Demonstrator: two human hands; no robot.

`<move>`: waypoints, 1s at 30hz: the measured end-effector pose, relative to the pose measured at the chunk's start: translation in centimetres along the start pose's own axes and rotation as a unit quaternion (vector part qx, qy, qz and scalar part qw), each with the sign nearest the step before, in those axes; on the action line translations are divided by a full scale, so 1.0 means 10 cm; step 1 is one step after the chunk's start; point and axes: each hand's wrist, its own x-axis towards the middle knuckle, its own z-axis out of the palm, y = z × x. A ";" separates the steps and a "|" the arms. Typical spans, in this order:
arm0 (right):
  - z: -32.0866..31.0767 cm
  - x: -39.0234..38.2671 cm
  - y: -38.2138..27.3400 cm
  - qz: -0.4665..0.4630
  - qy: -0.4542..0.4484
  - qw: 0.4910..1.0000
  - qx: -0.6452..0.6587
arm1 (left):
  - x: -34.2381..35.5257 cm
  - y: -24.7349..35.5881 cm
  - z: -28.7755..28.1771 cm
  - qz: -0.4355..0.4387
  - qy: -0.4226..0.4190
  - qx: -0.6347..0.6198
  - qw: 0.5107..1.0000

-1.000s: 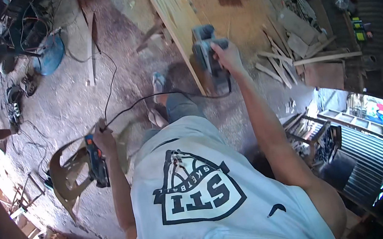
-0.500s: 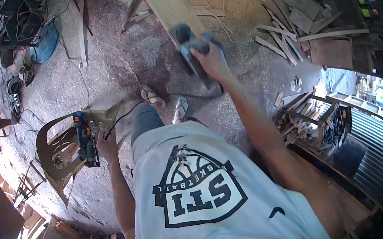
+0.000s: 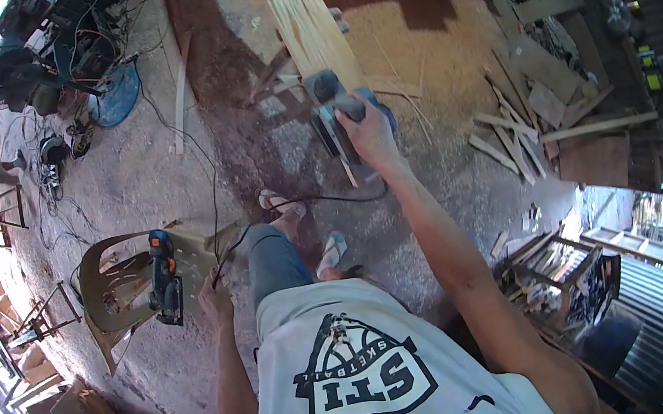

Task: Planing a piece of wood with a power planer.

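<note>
My right hand (image 3: pixel 368 137) grips the handle of a grey power planer (image 3: pixel 328 126), which rests on a long pale wooden board (image 3: pixel 293 7) stretching away from me. My left hand (image 3: pixel 215 289) is closed on a black cord (image 3: pixel 223 262), low at my left side. Just left of that hand, a black-and-orange power tool (image 3: pixel 164 279) lies on an olive-brown plastic chair (image 3: pixel 97 302). My feet (image 3: pixel 334 254) in sandals stand on the dusty concrete floor (image 3: pixel 171 394) below the board's near end.
Tangled cords and machinery (image 3: pixel 28 72) lie at upper left near a round blue object (image 3: pixel 114 102). Scrap wood (image 3: pixel 547 98) and sawdust (image 3: pixel 389 44) are at upper right. A wooden frame with offcuts (image 3: pixel 565 275) and corrugated metal (image 3: pixel 656 313) sit at lower right.
The planer in my right hand has moved slightly down and left along the board. My feet have shifted, and the camera view has moved, swinging the surroundings slightly.
</note>
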 end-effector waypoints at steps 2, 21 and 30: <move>0.21 0.67 -0.21 -0.044 0.041 0.998 0.017 | 0.16 -0.08 0.05 -0.012 0.004 -0.031 0.999; 0.89 3.79 -1.83 -0.067 0.042 0.997 0.015 | 2.59 1.12 -0.60 -0.102 0.007 -0.050 0.993; 1.23 4.66 -2.25 -0.047 0.085 0.995 0.004 | 3.85 1.37 -0.55 -0.115 -0.020 -0.106 0.987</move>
